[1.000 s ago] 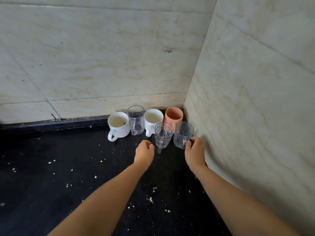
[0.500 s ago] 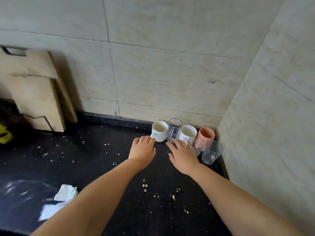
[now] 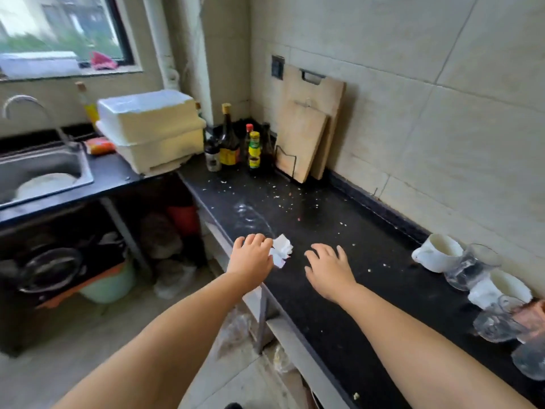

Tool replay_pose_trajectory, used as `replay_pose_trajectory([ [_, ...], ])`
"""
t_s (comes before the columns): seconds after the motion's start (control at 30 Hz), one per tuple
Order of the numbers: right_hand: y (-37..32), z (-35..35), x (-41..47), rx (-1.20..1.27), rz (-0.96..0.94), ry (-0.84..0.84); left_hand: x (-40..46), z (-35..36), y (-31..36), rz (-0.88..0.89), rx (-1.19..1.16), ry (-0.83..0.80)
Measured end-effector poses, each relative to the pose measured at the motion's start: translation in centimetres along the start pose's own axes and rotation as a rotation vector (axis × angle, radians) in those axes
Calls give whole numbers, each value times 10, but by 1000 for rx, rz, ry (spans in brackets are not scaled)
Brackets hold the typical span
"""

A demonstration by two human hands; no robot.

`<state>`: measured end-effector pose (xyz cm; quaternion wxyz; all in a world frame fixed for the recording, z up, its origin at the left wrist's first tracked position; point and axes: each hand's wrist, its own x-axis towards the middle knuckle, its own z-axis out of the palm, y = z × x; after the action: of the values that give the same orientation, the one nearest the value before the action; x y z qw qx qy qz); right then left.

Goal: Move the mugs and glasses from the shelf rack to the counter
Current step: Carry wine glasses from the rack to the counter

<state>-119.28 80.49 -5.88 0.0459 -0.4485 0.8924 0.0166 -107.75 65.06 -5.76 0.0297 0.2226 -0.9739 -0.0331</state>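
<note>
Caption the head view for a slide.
Both hands, left hand and right hand, hover empty over the black counter; mugs and glasses cluster at right.

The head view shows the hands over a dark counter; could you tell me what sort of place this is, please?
Most likely a home kitchen: a steel sink with a tap, sauce bottles on the black counter, and wooden cutting boards leaning on tiled wall.
</note>
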Motion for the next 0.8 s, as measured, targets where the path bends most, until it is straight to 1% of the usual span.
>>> replay_pose_trajectory([
  [0.03, -32, -2, 8, -15, -79, 7, -20, -2, -29, -79, -6, 24],
  [0.17, -107, -4, 26, -15, -255, 65, -68, -12, -85, -233, -14, 33],
  [0.27, -178, -7, 32, -23, -406, 124, -115, -21, -136, -350, -23, 67],
  [0.3, -201, -8, 33, -27, -451, 145, -130, -23, -152, -380, -22, 76],
  [0.37, -249, -9, 33, -26, -529, 246, -159, -29, -183, -417, -19, 74],
  [0.47, -333, -6, 32, 30, -583, 321, -213, -38, -243, -470, 11, 64],
  [0.53, -387, -2, 28, 53, -621, 325, -248, -44, -283, -510, 59, 53],
  [0.63, -486, 8, 14, 85, -733, 280, -318, -51, -358, -641, 84, 28],
  [0.8, -601, 10, -4, 89, -886, 307, -394, -65, -439, -825, 63, 39],
])
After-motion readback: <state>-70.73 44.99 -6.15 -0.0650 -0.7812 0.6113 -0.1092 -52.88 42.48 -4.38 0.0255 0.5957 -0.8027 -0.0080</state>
